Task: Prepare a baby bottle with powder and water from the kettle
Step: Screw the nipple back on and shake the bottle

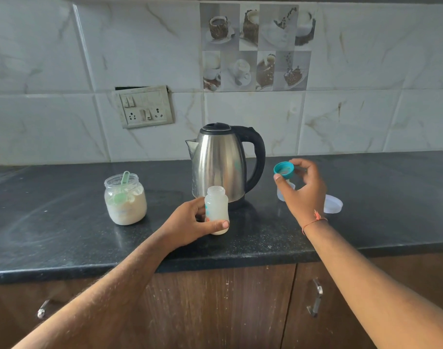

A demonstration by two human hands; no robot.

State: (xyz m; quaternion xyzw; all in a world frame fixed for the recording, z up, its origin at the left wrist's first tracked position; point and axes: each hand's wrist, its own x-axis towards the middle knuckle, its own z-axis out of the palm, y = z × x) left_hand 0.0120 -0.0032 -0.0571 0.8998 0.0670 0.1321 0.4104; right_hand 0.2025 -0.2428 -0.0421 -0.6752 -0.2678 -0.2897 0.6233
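While sitting upright on the speckled black counter (64,222) just in front of the shiny steel kettle (219,162), the cloudy plastic bottle (216,210) was open-topped, gripped low by the left hand (190,222). Right hand (303,187) pinched the teal ring cap (283,170) up off the counter. Round clear jar (126,200) of pale powder nearby, green scoop (121,190) inside. Bottle print too blurry to read. Clear cover (285,192) half hidden behind the right hand.
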